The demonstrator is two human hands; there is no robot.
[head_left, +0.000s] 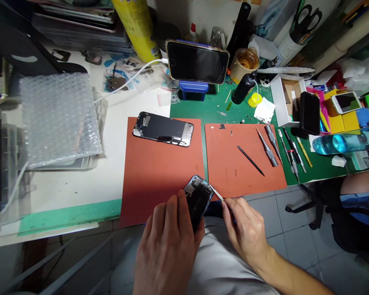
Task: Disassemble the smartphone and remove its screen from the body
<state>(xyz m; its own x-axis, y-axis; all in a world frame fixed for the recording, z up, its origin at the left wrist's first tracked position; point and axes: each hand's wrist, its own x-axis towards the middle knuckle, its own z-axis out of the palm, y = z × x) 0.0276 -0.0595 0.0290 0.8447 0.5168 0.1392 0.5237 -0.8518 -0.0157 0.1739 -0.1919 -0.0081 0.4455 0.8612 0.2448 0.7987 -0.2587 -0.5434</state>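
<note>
My left hand is wrapped round an opened phone body, its bare insides facing up at the mat's front edge. Between the thumb and fingers of my right hand are slim metal tweezers. Their tip touches or nearly touches the upper right edge of the phone body. The lower part of the phone is covered by my left hand. A detached phone screen lies with its inner side up on the left orange mat. On the right orange mat rests a thin black pry stick.
Two grey-handled tools and several pen-like tools lie at the right. A phone stands on a blue stand behind the mats. Bubble wrap covers the left side. Part of another person shows at far right.
</note>
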